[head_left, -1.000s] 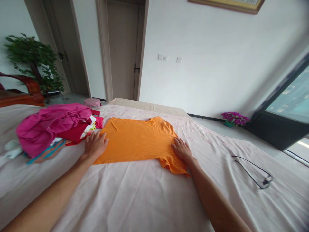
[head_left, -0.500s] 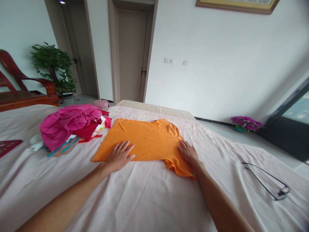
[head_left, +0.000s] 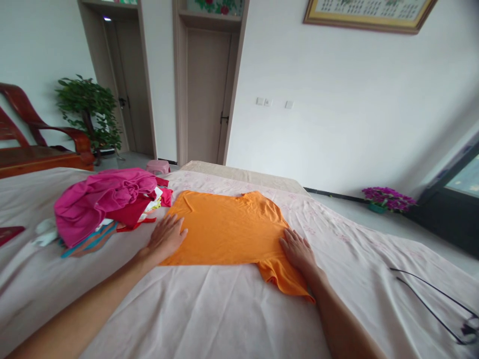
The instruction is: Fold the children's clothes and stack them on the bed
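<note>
An orange T-shirt point(head_left: 224, 229) lies spread on the pale bed sheet point(head_left: 217, 309), its hem to the left and its collar and sleeves to the right. My left hand point(head_left: 167, 235) rests flat on the hem end, fingers stretched out. On the shoulder side, by the near sleeve, my right hand point(head_left: 299, 251) lies flat with its fingers extended. The near sleeve is rumpled and reaches toward me. Left of the shirt sits a heap of clothes, with a bright pink garment point(head_left: 99, 199) on top and a striped one point(head_left: 90, 242) beneath.
Black-framed glasses point(head_left: 434, 304) lie on the sheet at the right. A dark red object point(head_left: 10, 234) is at the left edge. Beyond the bed are a pink stool point(head_left: 157, 166), a wooden chair point(head_left: 45, 144), a potted plant point(head_left: 88, 109) and purple flowers point(head_left: 389, 198).
My left hand slid from the hem end rightward along the shirt's near edge, then back to the hem end. My right hand stayed on the shoulder side. The camera view shifted.
</note>
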Tool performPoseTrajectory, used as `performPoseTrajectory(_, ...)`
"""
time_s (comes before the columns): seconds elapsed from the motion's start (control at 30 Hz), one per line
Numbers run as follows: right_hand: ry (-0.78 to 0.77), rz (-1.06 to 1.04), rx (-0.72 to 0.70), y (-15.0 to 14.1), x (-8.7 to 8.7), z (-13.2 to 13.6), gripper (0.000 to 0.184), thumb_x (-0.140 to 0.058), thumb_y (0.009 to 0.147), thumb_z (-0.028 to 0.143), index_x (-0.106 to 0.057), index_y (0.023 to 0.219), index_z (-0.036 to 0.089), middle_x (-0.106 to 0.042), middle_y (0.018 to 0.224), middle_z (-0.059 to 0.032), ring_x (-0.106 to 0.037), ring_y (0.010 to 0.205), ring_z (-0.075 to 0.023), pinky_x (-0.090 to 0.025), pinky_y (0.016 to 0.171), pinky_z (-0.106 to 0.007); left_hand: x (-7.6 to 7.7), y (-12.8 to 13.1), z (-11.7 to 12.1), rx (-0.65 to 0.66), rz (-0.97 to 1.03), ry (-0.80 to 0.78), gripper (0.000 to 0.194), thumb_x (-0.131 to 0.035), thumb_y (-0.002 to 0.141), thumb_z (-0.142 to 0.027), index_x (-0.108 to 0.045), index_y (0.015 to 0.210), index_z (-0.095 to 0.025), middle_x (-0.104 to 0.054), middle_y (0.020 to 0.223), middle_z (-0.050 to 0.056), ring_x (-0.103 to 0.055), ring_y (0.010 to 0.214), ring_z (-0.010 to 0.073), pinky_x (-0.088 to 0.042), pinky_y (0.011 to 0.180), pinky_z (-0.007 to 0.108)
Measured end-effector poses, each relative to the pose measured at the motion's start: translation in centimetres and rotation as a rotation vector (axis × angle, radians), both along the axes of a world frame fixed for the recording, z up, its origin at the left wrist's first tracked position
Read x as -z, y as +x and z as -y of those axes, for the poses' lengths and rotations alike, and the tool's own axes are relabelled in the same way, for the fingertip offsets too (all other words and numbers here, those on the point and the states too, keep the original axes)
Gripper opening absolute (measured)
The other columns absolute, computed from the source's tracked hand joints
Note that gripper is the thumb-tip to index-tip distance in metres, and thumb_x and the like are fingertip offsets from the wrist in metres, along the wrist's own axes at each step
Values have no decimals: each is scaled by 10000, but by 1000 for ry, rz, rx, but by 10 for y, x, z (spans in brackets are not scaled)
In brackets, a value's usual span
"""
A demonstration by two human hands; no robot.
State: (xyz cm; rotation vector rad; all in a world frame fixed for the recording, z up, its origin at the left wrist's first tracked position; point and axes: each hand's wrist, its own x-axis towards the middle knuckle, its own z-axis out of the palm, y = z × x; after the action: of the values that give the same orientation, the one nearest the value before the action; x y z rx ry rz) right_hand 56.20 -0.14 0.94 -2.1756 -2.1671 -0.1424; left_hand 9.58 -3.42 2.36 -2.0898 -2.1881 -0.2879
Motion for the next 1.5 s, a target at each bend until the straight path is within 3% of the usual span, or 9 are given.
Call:
performPoseTrajectory(0.17,2,5,-9,3,1,-1,580,-232,1003,459,-363,1511,210,-301,1598,-53,-232,1478,-230,-183,1181,-453,5,28,-64,138,31,-13,662,-336,953,-471,-379,1483,-77,-346,1572,161,-295,1466,235,-246,1168,333)
performPoseTrajectory(0.3,17,3,-26,8,6,-5,582,-239,997,468,-361,1510,222,-317,1591,-50,-228,1480,-229,-178,1186,-460,23,25,-92,46,44,-36,768,-335,930,-573,-328,1503,-61,-300,1579,213,-280,1466,311,-233,1166,439)
performPoseTrajectory(0.57,28,11,-22,9,9,-7,596,-221,992,473,-368,1507,210,-328,1586,-43,-249,1472,-231,-188,1189,-461,13,-35,-96,-227,29,-5,600,-367,925,-439,-515,1343,-35,-543,1353,285,-465,1306,400,-331,1052,586)
performPoseTrajectory(0.7,33,5,-15,7,8,-7,590,-239,989,473,-376,1503,218,-338,1581,-47,-254,1471,-231,-193,1186,-462,12,-15,-103,-86,12,46,545,-358,937,-355,-497,1377,-64,-499,1435,230,-408,1377,329,-301,1119,478)
performPoseTrajectory(0.83,37,0,-16,9,9,-6,599,-218,987,482,-372,1507,226,-332,1584,-33,-248,1473,-220,-182,1189,-453,25,9,-121,117,25,-1,681,-391,920,-520,-430,1457,-103,-403,1542,154,-340,1440,247,-278,1151,349)
performPoseTrajectory(1.0,31,13,-27,12,10,-8,625,-196,986,497,-355,1516,208,-316,1591,-25,-236,1477,-211,-169,1198,-437,32,-17,-137,-53,46,-41,767,-288,931,-577,-340,1503,-70,-283,1585,213,-251,1474,330,-210,1166,497)
performPoseTrajectory(1.13,17,27,-21,8,8,-5,614,-194,991,479,-346,1520,206,-303,1597,-29,-227,1480,-213,-163,1199,-435,30,-43,-139,-141,33,-58,762,-266,937,-554,-320,1509,-52,-281,1587,214,-250,1473,331,-250,1151,484)
performPoseTrajectory(1.37,-96,132,-42,-10,-23,-7,539,-290,995,361,-396,1480,151,-348,1567,-130,-300,1447,-271,-130,1176,-541,36,-39,-135,-124,-25,46,717,-288,945,-488,-351,1483,-19,-309,1570,232,-216,1480,341,-182,1175,489)
performPoseTrajectory(1.5,-84,106,-148,-44,-43,-30,605,-309,1003,435,-344,1508,103,-278,1594,-155,-198,1484,-280,-92,1191,-496,41,-40,-140,81,-62,133,683,-305,944,-460,-355,1487,-50,-334,1574,180,-266,1472,277,-191,1188,420)
